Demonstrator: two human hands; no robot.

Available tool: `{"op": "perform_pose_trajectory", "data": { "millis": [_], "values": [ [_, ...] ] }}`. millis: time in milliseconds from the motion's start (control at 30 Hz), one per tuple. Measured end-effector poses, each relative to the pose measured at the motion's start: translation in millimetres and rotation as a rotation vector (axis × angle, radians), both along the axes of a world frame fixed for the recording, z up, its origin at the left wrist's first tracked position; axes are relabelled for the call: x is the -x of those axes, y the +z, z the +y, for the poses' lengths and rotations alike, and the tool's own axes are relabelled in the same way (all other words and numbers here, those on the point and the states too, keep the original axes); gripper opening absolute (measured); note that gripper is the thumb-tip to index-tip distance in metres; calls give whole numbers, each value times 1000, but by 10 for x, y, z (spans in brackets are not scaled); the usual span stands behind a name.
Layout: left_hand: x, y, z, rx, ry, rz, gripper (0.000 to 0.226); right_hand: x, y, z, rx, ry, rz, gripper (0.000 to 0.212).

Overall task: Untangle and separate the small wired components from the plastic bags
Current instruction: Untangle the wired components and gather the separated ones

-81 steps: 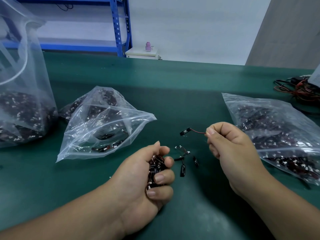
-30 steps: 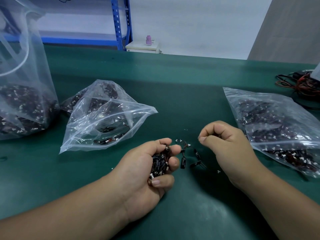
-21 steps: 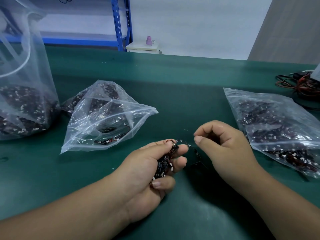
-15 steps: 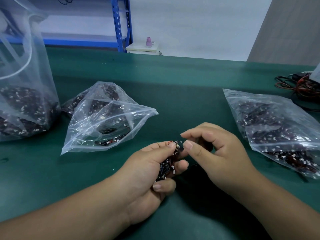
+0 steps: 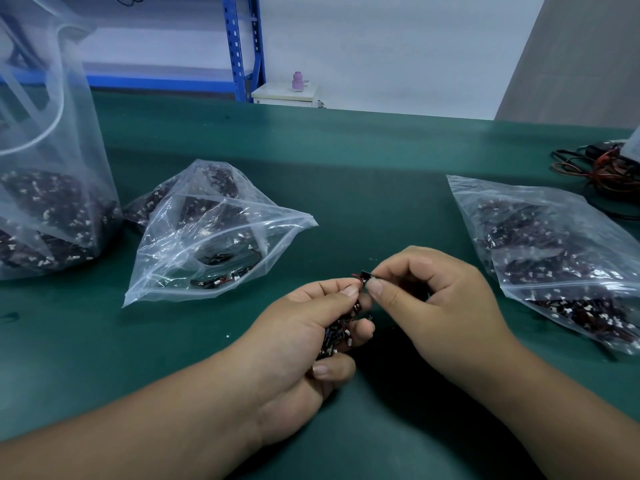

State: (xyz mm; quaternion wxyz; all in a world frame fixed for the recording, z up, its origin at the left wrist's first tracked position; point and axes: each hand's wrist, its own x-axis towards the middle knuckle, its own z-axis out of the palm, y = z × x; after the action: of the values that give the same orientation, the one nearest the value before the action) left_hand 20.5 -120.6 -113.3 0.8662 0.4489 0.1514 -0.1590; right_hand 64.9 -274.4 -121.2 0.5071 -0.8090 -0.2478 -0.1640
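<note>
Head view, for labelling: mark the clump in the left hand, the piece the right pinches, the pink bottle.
clump point(image 5: 334, 336), head view, its dark middle.
pinched piece point(image 5: 365, 274), head view, black end.
pink bottle point(image 5: 297, 80), head view, body.

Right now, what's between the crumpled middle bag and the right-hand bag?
Head view: left hand gripping the component bundle, right hand pinching one component; beyond them, bare green table.

Single head-worn view, perched above the near edge of the green table point(image 5: 363, 161), facing forward and down across it. It's in close: left hand point(image 5: 304, 344) and right hand point(image 5: 443, 306) fill the foreground. Blue shelving point(image 5: 239, 46) shows beyond the table's far edge, which slopes, probably from a tipped head.
</note>
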Motion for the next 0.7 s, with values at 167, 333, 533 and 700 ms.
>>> {"op": "perform_pose_trajectory", "data": {
  "millis": [167,333,533,700],
  "values": [
    [1,6,-3,3,12,20,6,-22,6,-31,-46,-44,9,10],
    [1,11,5,24,30,58,4,-96,-2,-88,-159,-84,92,1],
    [-1,9,10,50,54,90,7,-225,-25,-230,-214,-125,263,6],
    [-3,11,4,68,47,61,24,-235,-32,-259,-116,-31,297,26]
  ]
}}
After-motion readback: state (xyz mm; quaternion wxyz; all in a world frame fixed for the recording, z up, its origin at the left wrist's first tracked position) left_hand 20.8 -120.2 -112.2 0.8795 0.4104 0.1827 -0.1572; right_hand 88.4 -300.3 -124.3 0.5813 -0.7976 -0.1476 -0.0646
